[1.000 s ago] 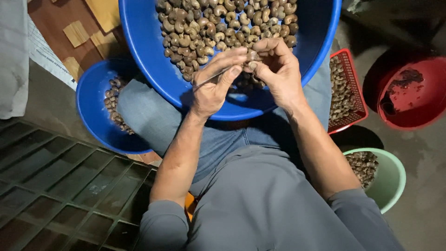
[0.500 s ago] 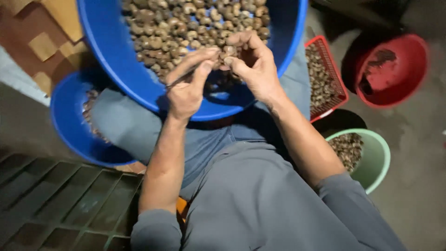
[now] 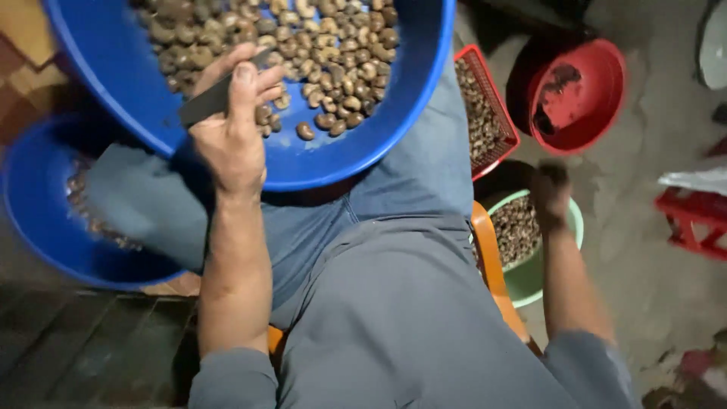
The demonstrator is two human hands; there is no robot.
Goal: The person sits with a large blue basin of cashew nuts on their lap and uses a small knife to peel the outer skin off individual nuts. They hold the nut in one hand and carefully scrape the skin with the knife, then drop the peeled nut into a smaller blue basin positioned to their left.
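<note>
Bare concrete floor [image 3: 659,250]. Our left hand [image 3: 231,129] is clenched round a blade [image 3: 208,102] over the nuts [image 3: 333,53]; right hand [image 3: 551,189] blurred above the green bowl [image 3: 556,265], hold unclear. The tilted blue basin [image 3: 363,148] might spill nuts.

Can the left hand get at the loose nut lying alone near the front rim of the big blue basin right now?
Probably yes. The left hand sits over the blue basin, beside the lone nut, with nothing between them, though its grip already holds a dark blade.

No label, sign or screen is visible; only a white plastic bag [image 3: 697,180] lies at the right edge.
</note>
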